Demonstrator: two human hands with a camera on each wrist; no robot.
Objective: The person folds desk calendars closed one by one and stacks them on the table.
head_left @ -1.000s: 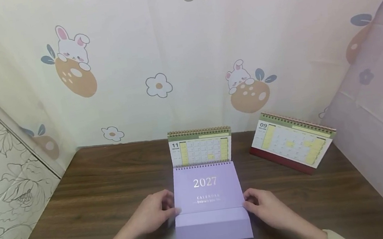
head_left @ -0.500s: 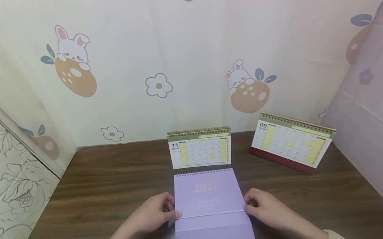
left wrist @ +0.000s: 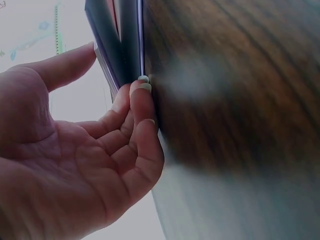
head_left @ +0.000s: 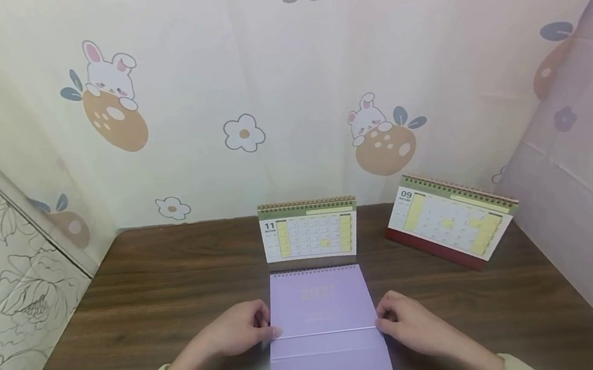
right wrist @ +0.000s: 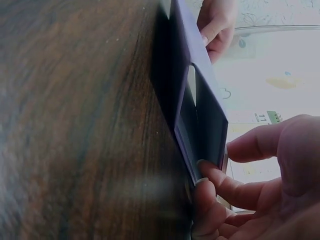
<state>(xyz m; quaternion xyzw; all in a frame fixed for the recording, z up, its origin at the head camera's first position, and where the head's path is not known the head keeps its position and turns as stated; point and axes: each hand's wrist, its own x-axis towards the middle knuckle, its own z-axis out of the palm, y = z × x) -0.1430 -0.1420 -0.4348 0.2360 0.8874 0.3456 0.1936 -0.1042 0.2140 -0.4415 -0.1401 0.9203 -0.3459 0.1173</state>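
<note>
Purple calendar [head_left: 319,305] on the tabletop [head_left: 177,295], directly between the two sets of fingers, touching both.

Near to far:
- Front flap [head_left: 331,368]: on the person's side of the fingers, beyond their grip, nothing holding it. Looks low and near flat.
- Left hand [head_left: 236,329]: pinching the left edge at about the crease. Thumb on the outer face; the other fingers curl in at the side, tips by the gap between panels (left wrist view).
- Right hand [head_left: 410,322]: mirror grip on the right edge. Thumb outside, one fingertip tucked into the gap between panels (right wrist view).
- Neither hand is nearer; both are in contact, roughly level with each other.
- Cover: runs away from the fingers. Lettering faint, washed out. Spiral binding [head_left: 315,271] at its far end.

Key relation: the long axis looks to run near-far, square across the line joining the two hands. So it's held by its long sides, with the flap on the near side of the grip and most of the cover on the far side.

Past the fingers:
- "11" calendar [head_left: 309,236]: straight ahead, upright, just behind the binding. Can't tell if they touch.
- "09" calendar [head_left: 452,222]: beyond and right of the right fingers, well apart, turned at an angle.
- Curtain [head_left: 178,82]: backdrop, furthest out.
</note>
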